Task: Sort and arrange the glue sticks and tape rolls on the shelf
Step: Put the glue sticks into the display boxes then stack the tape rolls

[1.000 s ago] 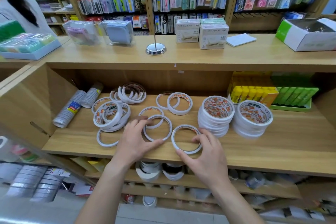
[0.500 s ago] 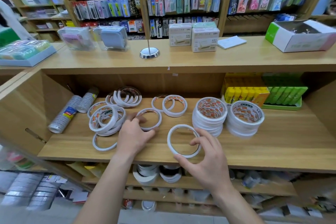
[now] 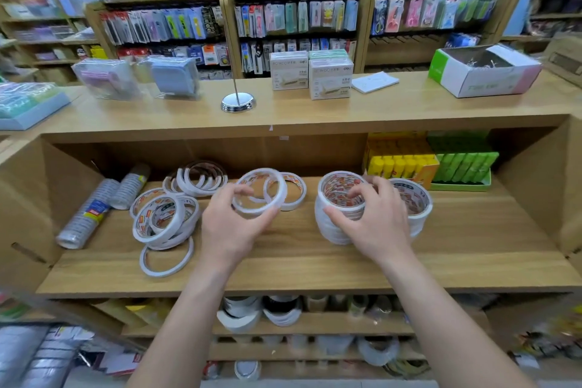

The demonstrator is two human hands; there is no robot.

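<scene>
The left hand (image 3: 233,224) pinches thin tape rolls (image 3: 259,195) just above the shelf (image 3: 283,261). The right hand (image 3: 374,220) curls its fingers on the top of a tall tape stack (image 3: 333,227) beside them. If it pushes sideways, I think this stack can topple.
</scene>
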